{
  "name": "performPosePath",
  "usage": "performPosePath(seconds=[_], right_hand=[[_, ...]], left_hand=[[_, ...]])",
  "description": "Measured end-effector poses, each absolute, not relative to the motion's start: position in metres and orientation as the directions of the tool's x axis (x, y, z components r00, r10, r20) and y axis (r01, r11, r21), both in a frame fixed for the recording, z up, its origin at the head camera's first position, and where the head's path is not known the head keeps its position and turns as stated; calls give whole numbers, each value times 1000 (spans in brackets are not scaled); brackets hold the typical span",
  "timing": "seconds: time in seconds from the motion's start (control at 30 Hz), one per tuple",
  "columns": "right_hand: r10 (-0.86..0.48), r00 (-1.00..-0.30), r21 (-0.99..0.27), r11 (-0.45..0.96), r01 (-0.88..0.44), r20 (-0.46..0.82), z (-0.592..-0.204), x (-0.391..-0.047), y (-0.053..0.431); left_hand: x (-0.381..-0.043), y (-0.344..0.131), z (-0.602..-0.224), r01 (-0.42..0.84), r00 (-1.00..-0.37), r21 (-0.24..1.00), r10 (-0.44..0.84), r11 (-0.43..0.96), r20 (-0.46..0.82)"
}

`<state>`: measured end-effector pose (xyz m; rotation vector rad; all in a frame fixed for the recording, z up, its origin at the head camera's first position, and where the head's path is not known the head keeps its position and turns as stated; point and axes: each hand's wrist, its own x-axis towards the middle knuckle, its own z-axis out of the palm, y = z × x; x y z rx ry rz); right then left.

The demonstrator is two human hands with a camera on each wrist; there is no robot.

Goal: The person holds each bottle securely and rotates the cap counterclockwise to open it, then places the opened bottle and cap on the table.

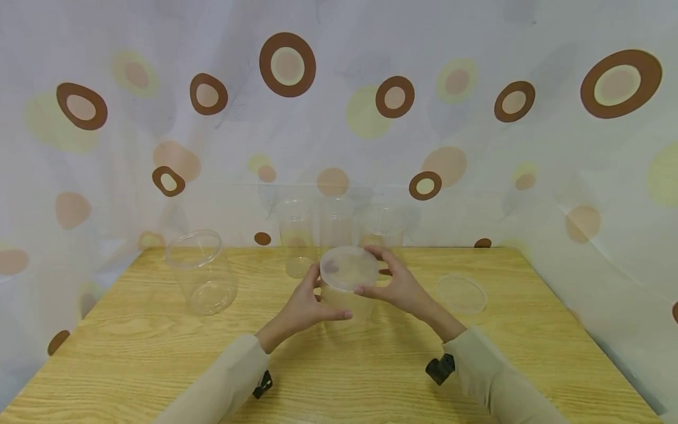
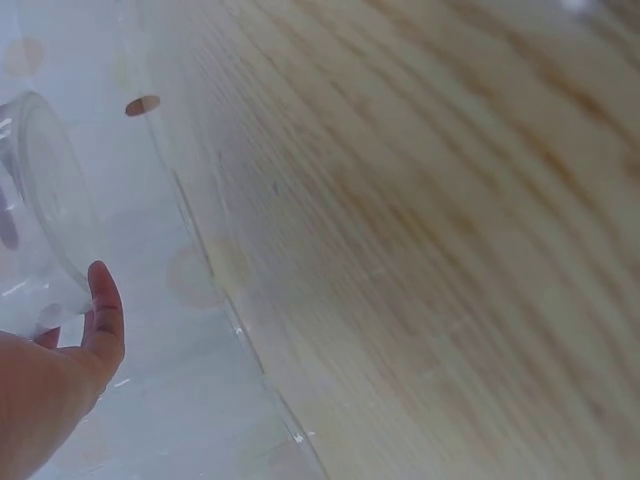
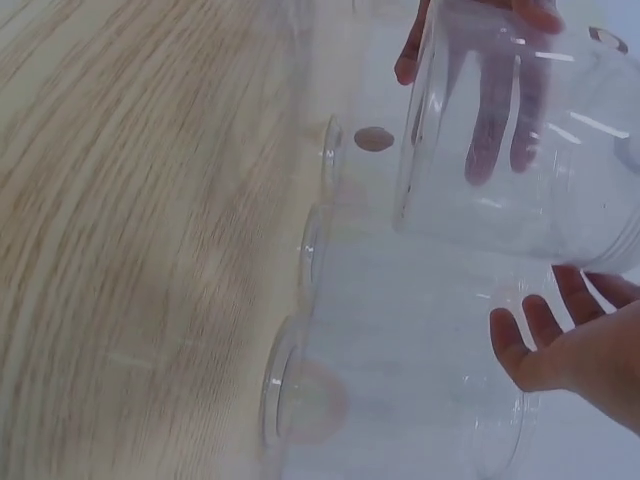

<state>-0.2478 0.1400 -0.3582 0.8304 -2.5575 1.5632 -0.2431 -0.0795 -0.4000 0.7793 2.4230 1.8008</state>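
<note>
Above the wooden table, a clear round plastic jar (image 1: 346, 306) is held between both hands, with a frosted round lid (image 1: 349, 268) on its top. My left hand (image 1: 304, 306) grips the jar's body from the left, thumb on the near side. From the right, my right hand (image 1: 399, 285) holds the lid's rim, thumb at the near edge and fingers at the far edge. In the right wrist view the jar (image 3: 490, 150) appears sideways, and the left fingers show through its wall. Whether the lid is fully seated cannot be told.
A wide clear container (image 1: 212, 296) stands at the left of the table (image 1: 339, 388). Behind the held jar are three clear containers, including a tall one (image 1: 296, 235). A clear round lid (image 1: 483, 303) lies at the right. Patterned cloth (image 1: 339, 135) surrounds the table.
</note>
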Motion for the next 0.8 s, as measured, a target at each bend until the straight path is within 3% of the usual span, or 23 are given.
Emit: performPosePath(seconds=[0.5,0.67,0.8], right_hand=[[-682,-705,-878,200,-435,194,-351,-267,160],[-674,-705,-862,203,-464,220,-350,-264,160],[-608,-748,-825,256,-504,268,-349,-260,157]], left_hand=[[-243,-84,-402,378,-834,912,486,161,260],[-243,-84,-402,383,-836,909,482,165,264],[-242,-83,-401,376,-849,909,460,179,261]])
